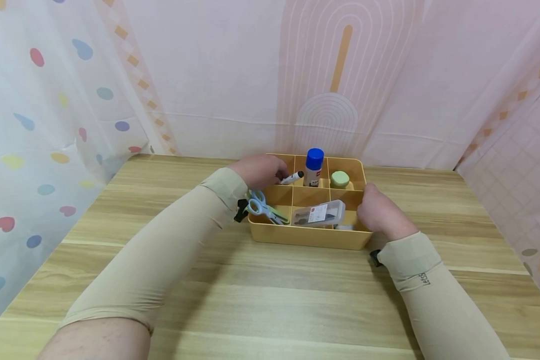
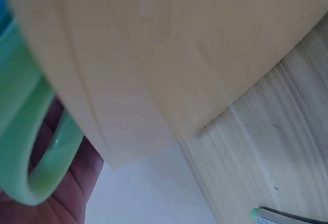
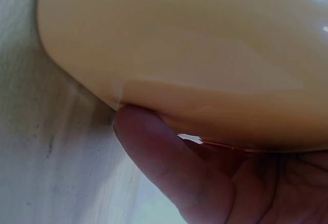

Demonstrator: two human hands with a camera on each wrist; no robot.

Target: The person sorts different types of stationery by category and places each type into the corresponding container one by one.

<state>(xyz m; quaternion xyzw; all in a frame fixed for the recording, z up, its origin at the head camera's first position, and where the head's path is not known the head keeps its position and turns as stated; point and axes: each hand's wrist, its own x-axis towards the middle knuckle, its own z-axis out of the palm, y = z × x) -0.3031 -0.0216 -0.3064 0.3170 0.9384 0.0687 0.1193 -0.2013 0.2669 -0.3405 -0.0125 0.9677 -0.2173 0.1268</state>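
A yellow desk organizer with several compartments stands on the table. My left hand reaches into its back left compartment and holds a white marker with a black cap; some fingers are hidden. Below that wrist, light blue scissors lean in the front left compartment beside something green. In the left wrist view a green loop handle covers part of the palm. My right hand grips the organizer's right wall, its thumb pressed against the outer side. A clear plastic case lies tilted across the front compartments.
A glue stick with a blue cap stands in the back middle compartment. A pale green rounded item sits at back right. In the left wrist view, a green-ended pen lies on the wooden table. A patterned curtain hangs behind.
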